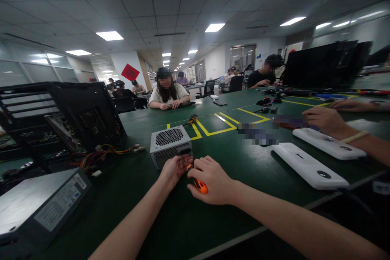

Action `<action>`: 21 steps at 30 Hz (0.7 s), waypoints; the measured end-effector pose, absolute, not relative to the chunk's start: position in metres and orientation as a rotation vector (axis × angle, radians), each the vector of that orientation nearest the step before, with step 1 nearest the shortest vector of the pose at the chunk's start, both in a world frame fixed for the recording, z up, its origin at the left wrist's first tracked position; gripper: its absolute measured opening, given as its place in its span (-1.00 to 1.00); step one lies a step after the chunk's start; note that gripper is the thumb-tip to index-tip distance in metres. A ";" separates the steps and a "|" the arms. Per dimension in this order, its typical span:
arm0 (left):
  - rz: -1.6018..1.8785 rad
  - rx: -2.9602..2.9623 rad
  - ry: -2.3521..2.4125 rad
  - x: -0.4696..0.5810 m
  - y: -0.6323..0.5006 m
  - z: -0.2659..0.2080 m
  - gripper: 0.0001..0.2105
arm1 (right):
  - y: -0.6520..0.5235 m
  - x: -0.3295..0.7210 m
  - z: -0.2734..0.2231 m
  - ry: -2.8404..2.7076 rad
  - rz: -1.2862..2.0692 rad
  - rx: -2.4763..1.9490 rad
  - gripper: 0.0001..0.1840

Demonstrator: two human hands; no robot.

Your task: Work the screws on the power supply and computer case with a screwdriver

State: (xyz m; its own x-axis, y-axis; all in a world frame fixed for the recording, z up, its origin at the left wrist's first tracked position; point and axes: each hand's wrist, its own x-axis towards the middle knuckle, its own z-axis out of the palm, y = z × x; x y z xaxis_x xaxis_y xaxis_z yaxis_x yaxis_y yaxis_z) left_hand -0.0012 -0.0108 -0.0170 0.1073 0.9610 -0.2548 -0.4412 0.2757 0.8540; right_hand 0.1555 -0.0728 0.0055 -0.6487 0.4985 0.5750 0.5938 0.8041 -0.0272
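Observation:
My right hand (215, 180) is closed around the orange and black handle of a screwdriver (201, 186). Its thin shaft slants up and left toward the power supply. My left hand (174, 171) sits close against the front of this grey power supply unit (166, 146), with fingers curled about the screwdriver's shaft. The power supply stands on the green table with its perforated sides facing up and toward me. The shaft's tip is near the dark socket at its right corner; whether it sits in a screw is too small to tell. A bundle of cables (192, 119) lies behind the unit.
An open black computer case (91, 113) with loose wires stands at left, a second labelled power supply (45, 203) before it. Two white devices (310, 166) lie at right, near a co-worker's hand (327, 122). Yellow tape (213, 133) marks the table (237, 219). Another person (167, 93) sits opposite.

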 end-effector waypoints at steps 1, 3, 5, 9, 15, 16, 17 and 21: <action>1.161 0.688 0.948 -0.001 -0.011 -0.017 -0.79 | -0.073 0.155 0.005 -2.385 -0.180 -0.833 -0.76; 1.158 0.680 0.953 -0.001 -0.011 -0.017 -0.79 | -0.072 0.155 0.004 -2.361 -0.131 -0.860 -0.76; 1.156 0.682 0.964 -0.001 -0.011 -0.017 -0.79 | -0.072 0.156 0.004 -2.398 -0.165 -0.835 -0.80; 1.170 0.698 0.966 0.000 -0.012 -0.015 -0.79 | -0.073 0.158 0.008 -2.468 -0.266 -0.796 -0.83; 1.155 0.693 0.981 0.000 -0.013 -0.013 -0.80 | -0.072 0.157 0.009 -2.446 -0.175 -0.818 -0.81; 1.154 0.694 0.982 0.000 -0.013 -0.013 -0.80 | -0.072 0.158 0.009 -2.458 -0.192 -0.806 -0.81; 1.154 0.694 0.979 0.000 -0.013 -0.014 -0.79 | -0.071 0.158 0.009 -2.473 -0.212 -0.795 -0.81; 1.155 0.702 0.957 -0.002 -0.010 -0.018 -0.79 | -0.070 0.161 0.008 -2.488 -0.219 -0.775 -0.80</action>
State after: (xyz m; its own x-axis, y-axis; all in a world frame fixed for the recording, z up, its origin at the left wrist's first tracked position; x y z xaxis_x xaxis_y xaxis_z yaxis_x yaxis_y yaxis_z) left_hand -0.0016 -0.0099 -0.0175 0.1097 0.9608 -0.2548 -0.4296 0.2770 0.8595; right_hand 0.1610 -0.0697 0.0078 -0.7009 0.4833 0.5246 0.5676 0.8233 -0.0002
